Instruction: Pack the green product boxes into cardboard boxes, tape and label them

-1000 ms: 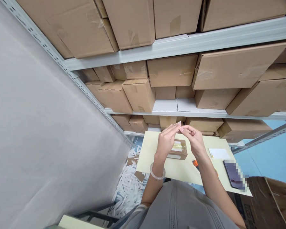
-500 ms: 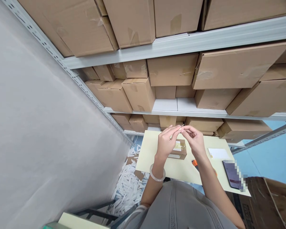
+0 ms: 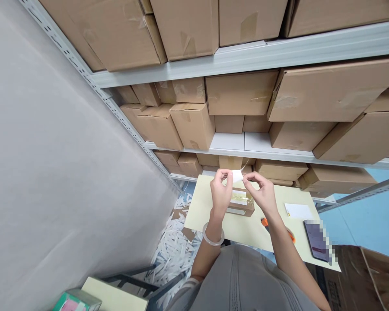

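Between my two hands, above the table, is a small white paper label [image 3: 237,176]. My left hand [image 3: 221,190] pinches its left edge between thumb and fingers. With thumb and fingertips closed, my right hand [image 3: 262,190] grips it at the right edge. A thin pale strip curls up from that side; I cannot tell whether it is part of the label or its backing. Beneath the hands, a small taped cardboard box [image 3: 250,210] lies on the pale table [image 3: 207,216], with white labels on its top and side.
An orange-handled tool [image 3: 265,222] lies partly behind my right forearm. Further right are a white pad [image 3: 297,211] and a phone [image 3: 316,242]. Shelves of cardboard boxes [image 3: 241,93] stand ahead. Paper strips [image 3: 173,250] litter the floor; an open carton [image 3: 353,276] is at lower right.
The hands have moved slightly apart, and the white label now shows flat between them. A thin strip now curls up at its right side. The view has shifted a little.
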{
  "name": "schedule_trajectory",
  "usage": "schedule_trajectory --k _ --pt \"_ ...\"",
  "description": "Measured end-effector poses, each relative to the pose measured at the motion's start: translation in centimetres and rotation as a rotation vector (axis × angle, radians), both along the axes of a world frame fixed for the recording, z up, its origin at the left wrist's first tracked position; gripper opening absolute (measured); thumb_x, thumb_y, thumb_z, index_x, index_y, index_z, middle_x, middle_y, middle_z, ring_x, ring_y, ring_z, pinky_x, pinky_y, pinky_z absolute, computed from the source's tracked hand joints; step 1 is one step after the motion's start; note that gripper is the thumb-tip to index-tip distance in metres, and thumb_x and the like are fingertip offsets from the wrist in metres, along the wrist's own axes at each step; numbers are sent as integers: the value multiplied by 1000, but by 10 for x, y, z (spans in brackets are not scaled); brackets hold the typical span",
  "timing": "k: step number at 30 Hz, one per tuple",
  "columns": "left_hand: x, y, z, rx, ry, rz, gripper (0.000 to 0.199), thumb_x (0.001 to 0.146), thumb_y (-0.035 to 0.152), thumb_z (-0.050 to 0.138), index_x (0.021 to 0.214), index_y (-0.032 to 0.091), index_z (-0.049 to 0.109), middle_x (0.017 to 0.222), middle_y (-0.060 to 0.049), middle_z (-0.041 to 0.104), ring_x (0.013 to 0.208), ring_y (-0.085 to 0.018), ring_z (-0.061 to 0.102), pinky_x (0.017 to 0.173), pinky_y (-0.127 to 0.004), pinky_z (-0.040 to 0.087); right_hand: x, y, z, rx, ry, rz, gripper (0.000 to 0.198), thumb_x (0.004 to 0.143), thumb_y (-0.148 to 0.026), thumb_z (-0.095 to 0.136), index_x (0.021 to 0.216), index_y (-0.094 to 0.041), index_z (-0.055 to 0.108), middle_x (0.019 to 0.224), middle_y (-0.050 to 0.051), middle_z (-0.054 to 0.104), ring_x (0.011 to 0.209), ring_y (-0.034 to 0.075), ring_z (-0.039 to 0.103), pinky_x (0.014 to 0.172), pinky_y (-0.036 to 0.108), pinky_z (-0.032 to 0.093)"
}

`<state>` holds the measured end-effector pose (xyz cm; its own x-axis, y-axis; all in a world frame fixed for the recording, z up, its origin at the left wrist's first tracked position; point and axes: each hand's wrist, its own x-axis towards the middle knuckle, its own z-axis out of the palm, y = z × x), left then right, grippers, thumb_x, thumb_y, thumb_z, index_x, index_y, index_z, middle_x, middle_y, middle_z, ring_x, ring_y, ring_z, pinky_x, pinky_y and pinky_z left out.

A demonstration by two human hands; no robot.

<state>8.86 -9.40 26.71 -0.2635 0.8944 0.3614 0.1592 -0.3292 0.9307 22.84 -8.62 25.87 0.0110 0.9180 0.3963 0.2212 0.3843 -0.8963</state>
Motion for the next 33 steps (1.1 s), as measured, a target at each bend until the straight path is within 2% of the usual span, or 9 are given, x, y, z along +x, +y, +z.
schedule_trajectory --k 4,8,13,20,22,25,27,31,33 --pt "-5 9 -6 -47 -273 21 25 91 43 58 91 18 59 82 -3 66 78 -14 64 69 -24 48 5 5 -1 -22 14 -14 8 83 -29 63 82 -22 68 87 2 72 84 20 65 81 33 50" --pt "-16 18 -9 -67 -523 45 30 85 47 65 89 17 58 83 -2 65 77 -13 63 70 -23 48 16 11 -3 -34 44 -88 6 79 -27 65 76 -22 67 87 3 74 83 21 67 82 34 51" --pt "-42 24 -18 -80 -556 213 33 81 48 69 88 17 58 75 1 62 64 -9 57 60 -20 44 36 23 -13 -30 89 -220 6 74 -27 68 74 -21 67 83 3 74 81 21 68 80 35 54" --pt "-90 22 -30 7 -547 509 36 81 50 65 94 19 53 80 -1 65 70 -13 64 67 -25 49 55 41 -26 26 106 -406 6 72 -26 66 74 -20 67 82 4 74 80 21 69 81 36 55" --pt "-102 18 -29 53 -550 606 34 82 49 64 94 19 51 80 0 65 71 -13 64 67 -24 49 51 46 -25 44 76 -391 7 72 -27 65 74 -20 66 81 4 73 80 21 69 79 36 56" --pt "-114 8 -26 94 -551 681 33 83 48 63 92 19 51 78 0 64 70 -12 63 66 -23 47 30 54 -22 33 16 -247 8 73 -29 64 73 -21 64 83 5 74 76 20 69 73 34 56" --pt "-117 1 -23 103 -532 695 33 84 49 62 93 19 52 78 0 63 68 -11 62 65 -22 46 4 58 -21 19 -27 -138 9 75 -30 62 74 -21 64 85 5 75 74 19 68 71 32 56" --pt "-118 -13 -16 113 -471 722 34 86 50 60 95 18 53 78 0 64 67 -11 62 62 -21 45 -68 62 -19 -5 -101 66 14 79 -34 59 77 -22 65 80 3 73 76 20 68 74 32 54" --pt "-118 -19 -9 127 -449 755 35 87 51 60 96 18 52 77 0 64 67 -12 62 63 -22 45 -110 60 -17 -10 -186 218 17 83 -35 57 80 -21 66 82 3 73 76 20 67 75 32 54"
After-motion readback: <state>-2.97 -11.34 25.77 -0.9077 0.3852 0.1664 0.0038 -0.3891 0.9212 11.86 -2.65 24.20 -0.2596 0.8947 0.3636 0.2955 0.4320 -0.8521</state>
